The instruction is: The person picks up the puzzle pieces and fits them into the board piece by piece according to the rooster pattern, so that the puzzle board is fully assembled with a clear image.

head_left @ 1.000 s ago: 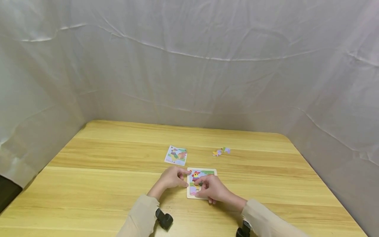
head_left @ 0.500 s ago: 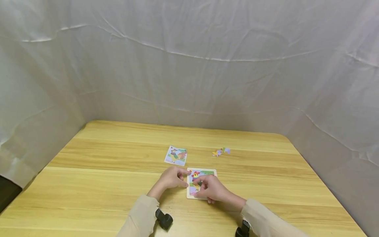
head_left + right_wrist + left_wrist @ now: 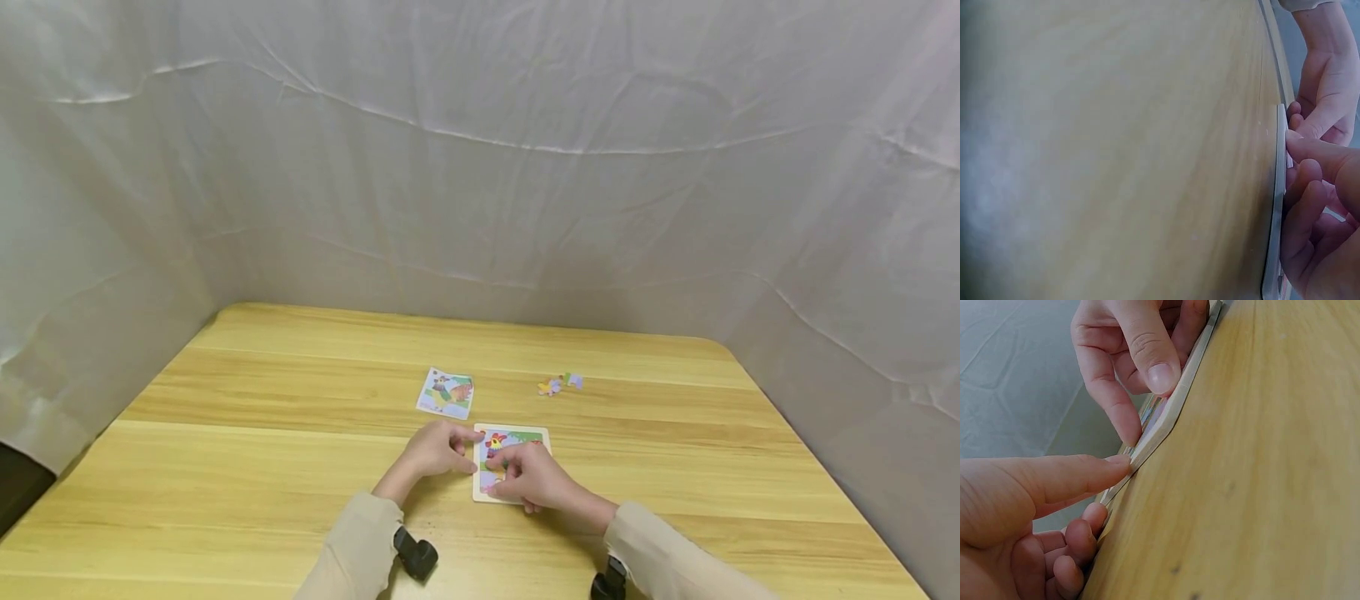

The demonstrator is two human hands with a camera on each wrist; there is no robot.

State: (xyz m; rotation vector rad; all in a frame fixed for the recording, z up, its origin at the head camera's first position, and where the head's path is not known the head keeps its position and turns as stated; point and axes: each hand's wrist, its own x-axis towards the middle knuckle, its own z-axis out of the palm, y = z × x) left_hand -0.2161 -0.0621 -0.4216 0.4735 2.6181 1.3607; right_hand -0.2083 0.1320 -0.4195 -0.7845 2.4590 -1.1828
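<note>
A square jigsaw board [image 3: 477, 487] with a pale frame and a rooster picture lies flat before me. My left hand [image 3: 435, 450] holds its left edge, index finger near the upper corner and thumb lower down; in the left wrist view that thumb lies along the rim [image 3: 1160, 428]. Over the lower half of the board, my right hand [image 3: 540, 479] has index finger and thumb set down on either side of a puzzle piece [image 3: 495, 478] near the left border. The palm and fingers hide the board's lower right.
Behind the board, to the left, lies a square picture card [image 3: 446, 394] of the same rooster. Loose puzzle pieces [image 3: 551, 387] sit farther back on the right. Grey cloth [image 3: 480, 208] walls in the wooden table [image 3: 262, 467] at the back and sides.
My right hand has shifted slightly leftward over the board, index finger and thumb still close to its left border. The left hand, card and loose pieces stay where they were.
</note>
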